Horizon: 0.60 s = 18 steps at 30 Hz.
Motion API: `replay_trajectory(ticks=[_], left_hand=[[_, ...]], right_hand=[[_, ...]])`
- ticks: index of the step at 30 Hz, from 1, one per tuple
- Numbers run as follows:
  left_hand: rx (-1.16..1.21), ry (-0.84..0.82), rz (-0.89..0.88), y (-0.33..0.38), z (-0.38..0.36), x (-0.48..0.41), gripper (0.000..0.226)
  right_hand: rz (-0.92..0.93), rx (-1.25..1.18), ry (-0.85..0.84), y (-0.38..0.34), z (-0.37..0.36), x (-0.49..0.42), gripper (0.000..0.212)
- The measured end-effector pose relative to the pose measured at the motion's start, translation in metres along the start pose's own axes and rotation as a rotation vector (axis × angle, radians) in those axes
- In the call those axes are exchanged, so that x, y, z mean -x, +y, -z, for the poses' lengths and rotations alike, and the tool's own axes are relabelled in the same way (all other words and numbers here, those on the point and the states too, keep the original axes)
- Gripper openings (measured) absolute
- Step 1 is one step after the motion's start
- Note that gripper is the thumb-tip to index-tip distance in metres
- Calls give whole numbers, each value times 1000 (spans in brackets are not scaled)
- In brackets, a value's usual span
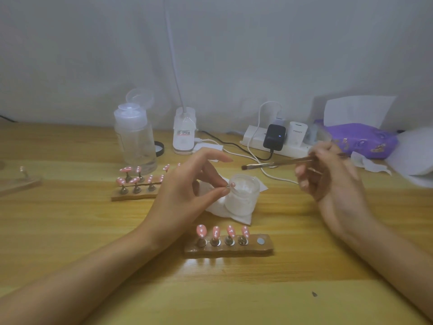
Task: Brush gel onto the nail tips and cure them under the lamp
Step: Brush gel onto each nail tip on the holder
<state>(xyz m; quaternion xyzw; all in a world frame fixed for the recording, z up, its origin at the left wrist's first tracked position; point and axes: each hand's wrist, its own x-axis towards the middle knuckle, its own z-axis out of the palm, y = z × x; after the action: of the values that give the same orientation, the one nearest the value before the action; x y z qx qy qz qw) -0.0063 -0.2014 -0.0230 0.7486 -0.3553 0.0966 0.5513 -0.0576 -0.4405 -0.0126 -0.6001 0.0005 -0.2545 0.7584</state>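
My left hand [189, 191] pinches a small pink nail tip [232, 184] on its stand between thumb and forefinger, right at the rim of a frosted glass jar [242, 195]. My right hand [328, 177] grips a thin brush [276, 163], bristles pointing left above the jar. In front of me a wooden holder [228, 249] carries several pink dotted tips [216, 232] and one bare magnet spot at its right end. A second wooden holder [133, 194] with several pink tips stands further back on the left. The white lamp base [184, 134] stands at the back.
A clear pump bottle [134, 139] stands back left beside a small black-rimmed lid [159, 148]. A power strip [276, 139] with chargers and cables lies at the back right. A purple tissue pack [358, 139] and loose tissues sit far right. White tissue [234, 215] lies under the jar.
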Motion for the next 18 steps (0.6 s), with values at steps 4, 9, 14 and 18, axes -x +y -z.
replay_trajectory(ticks=[4,9,14,18], left_hand=[[2,4,3,0,0,0,39],[-3,11,4,0,-1,0,40],[3,14,3,0,-1,0,39],[8,15,9,-1,-1,0,40]], right_hand=[[-128,-5,-16,9,-9,8,19],[-122,6,-44,9,-9,8,19],[-136,-39,23,7,-9,7,22],[-126,34,-24,7,-11,9,20]])
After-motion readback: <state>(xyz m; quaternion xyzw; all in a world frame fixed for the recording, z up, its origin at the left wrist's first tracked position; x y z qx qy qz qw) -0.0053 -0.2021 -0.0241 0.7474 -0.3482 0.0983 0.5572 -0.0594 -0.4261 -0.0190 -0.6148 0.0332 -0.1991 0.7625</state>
